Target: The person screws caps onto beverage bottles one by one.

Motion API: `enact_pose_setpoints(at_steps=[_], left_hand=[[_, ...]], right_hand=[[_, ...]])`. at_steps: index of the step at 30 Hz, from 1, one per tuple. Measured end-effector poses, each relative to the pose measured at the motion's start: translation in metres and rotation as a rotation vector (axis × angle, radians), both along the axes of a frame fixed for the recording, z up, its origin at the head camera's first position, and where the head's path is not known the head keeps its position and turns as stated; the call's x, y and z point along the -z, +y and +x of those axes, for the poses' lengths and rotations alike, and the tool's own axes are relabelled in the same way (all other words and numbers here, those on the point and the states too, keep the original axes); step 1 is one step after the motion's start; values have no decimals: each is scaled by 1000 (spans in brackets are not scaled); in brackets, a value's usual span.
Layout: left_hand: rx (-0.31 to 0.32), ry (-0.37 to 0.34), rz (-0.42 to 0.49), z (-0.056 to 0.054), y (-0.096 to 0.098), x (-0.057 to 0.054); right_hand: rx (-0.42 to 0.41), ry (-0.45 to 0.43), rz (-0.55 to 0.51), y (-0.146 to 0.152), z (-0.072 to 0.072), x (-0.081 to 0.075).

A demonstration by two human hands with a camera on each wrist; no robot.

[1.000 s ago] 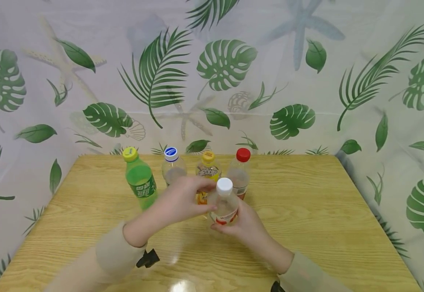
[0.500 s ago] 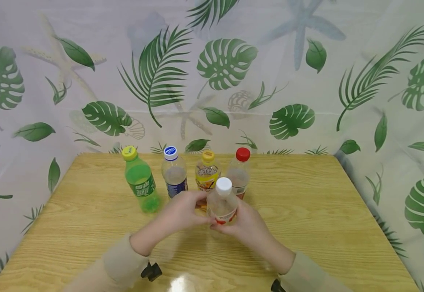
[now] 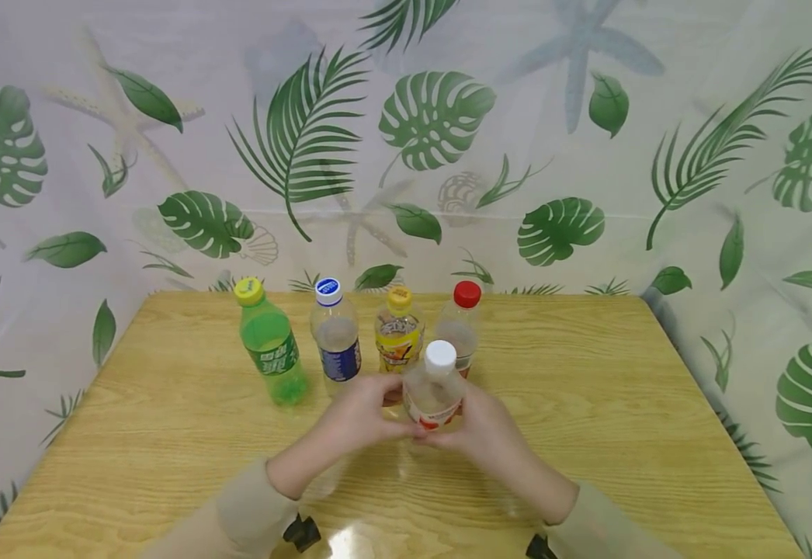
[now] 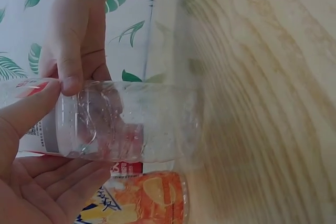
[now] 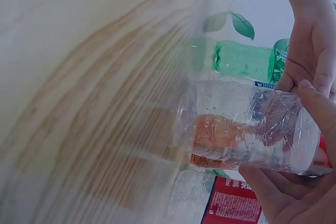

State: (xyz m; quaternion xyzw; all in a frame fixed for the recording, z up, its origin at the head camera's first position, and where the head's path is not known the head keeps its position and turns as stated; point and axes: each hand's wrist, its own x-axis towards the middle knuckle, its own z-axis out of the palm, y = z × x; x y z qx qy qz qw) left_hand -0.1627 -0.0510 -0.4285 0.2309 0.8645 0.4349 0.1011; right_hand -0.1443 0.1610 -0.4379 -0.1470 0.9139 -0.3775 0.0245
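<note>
Both my hands hold a clear plastic bottle with a white cap upright near the middle of the table. My left hand grips its left side, thumb across the front of the label. From the right, my right hand wraps round the same bottle, and the two thumbs nearly meet. In the left wrist view, the bottle's bare lower part shows below the fingers. Whether its base touches the table cannot be told. Just behind it stand a yellow-capped orange-drink bottle and a red-capped bottle.
A green bottle with a yellow cap and a clear bottle with a blue-and-white cap stand in the row at the left. All are on a wooden table. Behind its far edge hangs a leaf-print cloth.
My left hand has come down from beside the cap to grip the bottle's body. The white-capped bottle and my right hand have shifted slightly to the right.
</note>
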Motion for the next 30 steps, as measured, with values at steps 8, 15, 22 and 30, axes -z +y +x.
enact_pose_setpoints(at_steps=[8, 15, 22, 30], left_hand=[[-6, 45, 22, 4, 15, 5], [11, 152, -126, 7, 32, 4], [10, 187, -169, 7, 48, 0], [18, 191, -127, 4, 69, -3]], right_hand=[[40, 11, -5, 14, 4, -2], [62, 26, 24, 31, 10, -6], [101, -27, 21, 48, 13, -12], [144, -18, 51, 68, 13, -17]])
